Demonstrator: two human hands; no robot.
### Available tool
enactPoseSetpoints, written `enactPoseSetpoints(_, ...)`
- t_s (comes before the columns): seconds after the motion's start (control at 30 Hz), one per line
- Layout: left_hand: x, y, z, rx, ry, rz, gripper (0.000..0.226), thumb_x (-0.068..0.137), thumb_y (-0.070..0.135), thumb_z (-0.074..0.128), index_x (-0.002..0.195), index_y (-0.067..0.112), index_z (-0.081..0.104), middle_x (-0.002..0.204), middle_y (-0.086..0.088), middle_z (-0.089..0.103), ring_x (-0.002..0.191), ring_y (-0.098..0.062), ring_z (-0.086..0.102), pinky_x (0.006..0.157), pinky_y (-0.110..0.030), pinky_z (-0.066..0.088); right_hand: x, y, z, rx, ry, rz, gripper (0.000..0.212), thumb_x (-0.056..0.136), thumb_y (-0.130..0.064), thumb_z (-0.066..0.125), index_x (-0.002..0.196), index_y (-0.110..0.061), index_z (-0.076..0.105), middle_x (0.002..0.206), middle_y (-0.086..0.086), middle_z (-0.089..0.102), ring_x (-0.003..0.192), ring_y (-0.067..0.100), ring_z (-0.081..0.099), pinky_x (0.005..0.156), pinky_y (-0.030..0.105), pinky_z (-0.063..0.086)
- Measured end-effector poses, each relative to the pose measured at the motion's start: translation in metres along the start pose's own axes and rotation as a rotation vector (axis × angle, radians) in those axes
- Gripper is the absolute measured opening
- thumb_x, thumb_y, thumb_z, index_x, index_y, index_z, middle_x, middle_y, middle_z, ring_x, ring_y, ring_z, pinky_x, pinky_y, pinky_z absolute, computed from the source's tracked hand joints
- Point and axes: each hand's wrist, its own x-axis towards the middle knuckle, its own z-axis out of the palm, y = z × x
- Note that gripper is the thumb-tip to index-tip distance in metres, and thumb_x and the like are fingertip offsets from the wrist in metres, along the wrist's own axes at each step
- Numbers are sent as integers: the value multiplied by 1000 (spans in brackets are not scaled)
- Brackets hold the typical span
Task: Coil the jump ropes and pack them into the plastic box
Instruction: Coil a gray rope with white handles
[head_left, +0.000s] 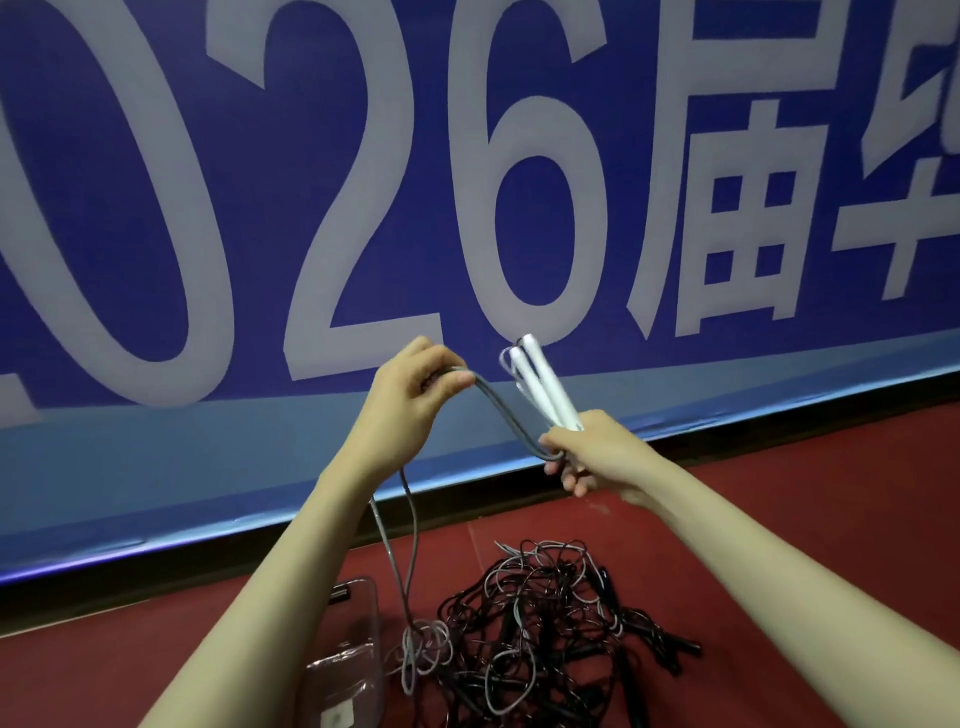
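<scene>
My right hand (592, 452) grips the two white handles (545, 387) of a grey jump rope, which point up and to the left. My left hand (415, 384) pinches the grey rope (498, 410) a short way to the left, so a doubled stretch spans between the hands. Below the left hand, two strands hang down to a loose grey coil (421, 649) on the red floor. A tangled pile of black and grey jump ropes (550, 634) lies on the floor below my hands. The clear plastic box (358, 660) sits to the left of the pile, partly hidden by my left forearm.
A big blue banner (467, 208) with white characters stands close ahead, its black bottom edge meeting the red floor (779, 545). Bare red floor shows to the right of the pile and at the lower left.
</scene>
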Motion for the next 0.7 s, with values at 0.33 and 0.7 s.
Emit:
enactPoseSetpoints(0.33,-10,-12,18,-13,-184,-191,22,98,20,52,77,19,56,70,9,64,62,-6,55,55,-22,42,-13,-5,13,-325,-592,18,23,95,-8,52,72,-13,49,50,-5,39,42,10,35,43,19,23)
enactPoseSetpoints(0.7,-8,-14,23,-4,-115,-357,35,99,28,52,72,5,52,57,-6,43,43,-15,43,36,-25,41,-2,-12,6,236,-528,57,29,90,8,51,108,-14,44,81,15,67,40,9,36,32,15,26)
